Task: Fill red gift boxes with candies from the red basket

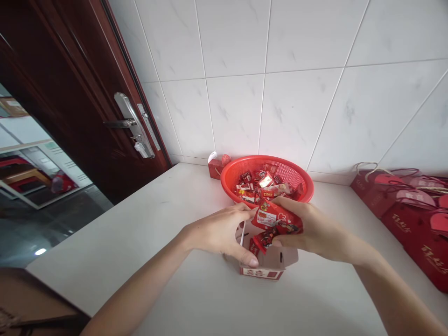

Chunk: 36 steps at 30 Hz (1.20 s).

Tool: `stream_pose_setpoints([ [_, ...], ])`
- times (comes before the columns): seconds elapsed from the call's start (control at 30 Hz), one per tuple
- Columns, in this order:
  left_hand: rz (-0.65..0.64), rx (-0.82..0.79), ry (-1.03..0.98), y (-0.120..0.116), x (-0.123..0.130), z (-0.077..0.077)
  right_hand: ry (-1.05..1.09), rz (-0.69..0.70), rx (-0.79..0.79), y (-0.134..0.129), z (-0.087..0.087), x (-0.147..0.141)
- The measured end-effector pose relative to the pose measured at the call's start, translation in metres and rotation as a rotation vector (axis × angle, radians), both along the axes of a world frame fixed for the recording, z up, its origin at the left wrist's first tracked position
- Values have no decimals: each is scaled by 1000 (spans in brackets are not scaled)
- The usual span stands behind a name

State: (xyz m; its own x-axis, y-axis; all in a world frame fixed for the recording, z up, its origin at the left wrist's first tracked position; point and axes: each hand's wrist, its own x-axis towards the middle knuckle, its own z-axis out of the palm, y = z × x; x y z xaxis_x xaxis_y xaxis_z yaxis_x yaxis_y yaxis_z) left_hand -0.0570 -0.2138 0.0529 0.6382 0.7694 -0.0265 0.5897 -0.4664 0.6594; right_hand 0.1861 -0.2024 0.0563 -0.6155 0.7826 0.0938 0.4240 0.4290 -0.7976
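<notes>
Head view: looking down on a white table [168,280] and across to a tiled wall [234,42].
Left hand [219,233]: curving around the left side of the box [261,274], bringing the thumb over the near rim and the fingertips up to the packets [266,217]; cannot tell whether gripping or only touching.
Right hand [311,228]: grasping the packets between thumb and fingers.
Packets: hanging just above the box opening, showing red printed wrappers, overlapping other sweets [254,248] below.
Box: standing open-topped on the table in front of the basket [304,189], showing a printed front, spreading a flap to the right.
Basket: holding many wrapped candies [275,190], resting near the wall.
Small box [214,169]: standing just beside the basket, on its left.
Bags [395,212]: clustering at the right edge, showing cord handles and gold lettering.
Door [87,84]: filling the upper left, bearing a metal handle [129,116] and keys [140,149].
</notes>
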Motion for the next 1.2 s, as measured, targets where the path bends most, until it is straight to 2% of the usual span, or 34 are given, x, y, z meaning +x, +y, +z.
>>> stream_pose_setpoints([
  [0.13,32,-17,51,-2,1,2,-48,-13,23,2,-3,1],
  [0.27,35,-26,42,-6,1,4,73,-44,61,2,-4,3],
  [0.4,-6,9,3,-9,3,6,161,-12,17,-4,2,6],
  [0.57,3,4,6,-13,4,9,16,70,12,-8,8,11],
  [0.8,13,7,-3,-17,5,8,-84,56,39,-16,6,3],
  [1.0,45,-36,34,-13,4,5,-223,41,1,-21,-6,-11],
  [1.2,33,-19,7,-13,5,5,-233,44,113,-17,-21,-21],
])
